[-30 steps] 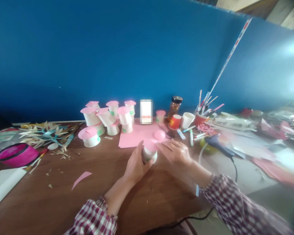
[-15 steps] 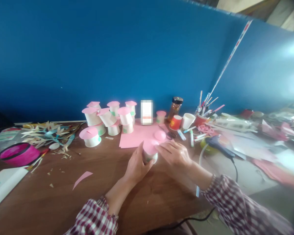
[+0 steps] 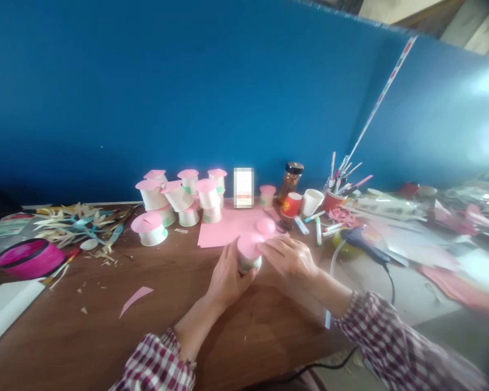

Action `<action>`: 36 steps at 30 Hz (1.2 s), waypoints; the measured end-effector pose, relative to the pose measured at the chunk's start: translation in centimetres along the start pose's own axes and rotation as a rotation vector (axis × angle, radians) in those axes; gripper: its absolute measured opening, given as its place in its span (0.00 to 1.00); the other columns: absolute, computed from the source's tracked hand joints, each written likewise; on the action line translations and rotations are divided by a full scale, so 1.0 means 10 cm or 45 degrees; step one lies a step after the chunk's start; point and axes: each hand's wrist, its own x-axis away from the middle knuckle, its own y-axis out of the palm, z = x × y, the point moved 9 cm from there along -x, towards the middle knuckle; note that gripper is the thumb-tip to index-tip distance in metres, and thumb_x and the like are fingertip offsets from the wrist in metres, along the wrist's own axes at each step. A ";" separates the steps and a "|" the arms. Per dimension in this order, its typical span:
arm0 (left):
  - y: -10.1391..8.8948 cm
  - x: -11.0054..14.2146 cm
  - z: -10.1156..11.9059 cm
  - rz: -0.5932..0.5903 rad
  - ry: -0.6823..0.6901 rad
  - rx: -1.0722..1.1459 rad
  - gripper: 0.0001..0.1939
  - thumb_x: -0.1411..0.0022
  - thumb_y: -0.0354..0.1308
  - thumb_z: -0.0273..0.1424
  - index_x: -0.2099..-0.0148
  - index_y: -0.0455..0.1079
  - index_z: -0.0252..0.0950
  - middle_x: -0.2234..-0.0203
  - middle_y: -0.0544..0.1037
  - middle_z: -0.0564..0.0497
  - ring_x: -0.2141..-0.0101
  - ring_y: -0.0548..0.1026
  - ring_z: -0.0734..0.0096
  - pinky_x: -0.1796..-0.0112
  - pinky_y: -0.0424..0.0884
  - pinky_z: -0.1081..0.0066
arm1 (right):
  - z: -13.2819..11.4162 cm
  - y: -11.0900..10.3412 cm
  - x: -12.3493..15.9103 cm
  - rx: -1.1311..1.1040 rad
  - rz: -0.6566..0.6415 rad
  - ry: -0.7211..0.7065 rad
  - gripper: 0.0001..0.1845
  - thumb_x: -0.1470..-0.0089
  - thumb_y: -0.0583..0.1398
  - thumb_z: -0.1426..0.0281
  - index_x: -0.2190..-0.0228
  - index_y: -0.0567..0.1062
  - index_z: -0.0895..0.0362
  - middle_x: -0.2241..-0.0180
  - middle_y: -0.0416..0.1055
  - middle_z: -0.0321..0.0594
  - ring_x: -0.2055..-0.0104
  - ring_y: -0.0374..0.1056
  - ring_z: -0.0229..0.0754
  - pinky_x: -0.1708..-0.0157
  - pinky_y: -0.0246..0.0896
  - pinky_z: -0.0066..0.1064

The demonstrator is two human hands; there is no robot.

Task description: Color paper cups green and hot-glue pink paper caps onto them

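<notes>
My left hand (image 3: 225, 274) is wrapped around a white paper cup (image 3: 249, 264) with a green patch on its side. A round pink paper top (image 3: 249, 244) sits over the cup. My right hand (image 3: 290, 255) has its fingers bunched at the right edge of that pink top; its fingertips are partly blurred. Just behind the cup lies another round pink paper piece (image 3: 265, 225), on a stack of pink paper sheets (image 3: 218, 236). Scissors (image 3: 284, 225) rest to the right of the sheets.
Several pink-topped paper cups (image 3: 150, 228) stand at the left back, partly stacked. A dark-lidded jar (image 3: 292, 182), a red cup (image 3: 291, 204), a white cup (image 3: 312, 202) and markers (image 3: 319, 231) are at the right. A glue gun (image 3: 367, 243) trails a cord. A pink offcut (image 3: 136, 300) lies at front left.
Both hands stay on the cup and its pink top, with hardly any movement. The view has shifted very slightly.
</notes>
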 end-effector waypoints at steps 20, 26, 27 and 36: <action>-0.36 0.09 0.53 0.312 0.467 -0.179 0.18 0.46 0.57 0.29 0.52 0.62 0.36 0.53 0.66 0.41 0.51 0.64 0.57 0.50 0.62 0.55 | -0.01 -0.01 -0.02 -0.015 0.017 -0.006 0.13 0.42 0.55 0.75 0.56 0.74 0.54 0.63 0.76 0.38 0.61 0.69 0.38 0.61 0.63 0.28; -0.37 0.10 0.57 0.311 0.509 -0.165 0.26 0.47 0.57 0.28 0.46 0.59 0.33 0.50 0.65 0.39 0.47 0.62 0.55 0.48 0.61 0.54 | -0.02 -0.02 -0.04 0.003 0.009 -0.028 0.13 0.41 0.54 0.75 0.57 0.74 0.54 0.65 0.75 0.38 0.62 0.69 0.38 0.62 0.63 0.28; -0.36 0.10 0.58 0.300 0.528 -0.170 0.24 0.47 0.57 0.28 0.47 0.61 0.34 0.49 0.64 0.40 0.47 0.61 0.55 0.48 0.61 0.54 | -0.03 -0.02 -0.05 0.019 0.018 -0.038 0.12 0.41 0.54 0.75 0.58 0.74 0.55 0.65 0.75 0.39 0.62 0.69 0.38 0.62 0.63 0.28; -0.31 0.10 0.59 0.246 0.539 -0.183 0.20 0.47 0.56 0.26 0.51 0.66 0.39 0.49 0.63 0.42 0.48 0.62 0.55 0.49 0.61 0.52 | -0.04 -0.04 -0.06 0.073 0.048 -0.065 0.11 0.42 0.53 0.74 0.61 0.75 0.55 0.66 0.75 0.39 0.64 0.68 0.39 0.64 0.61 0.29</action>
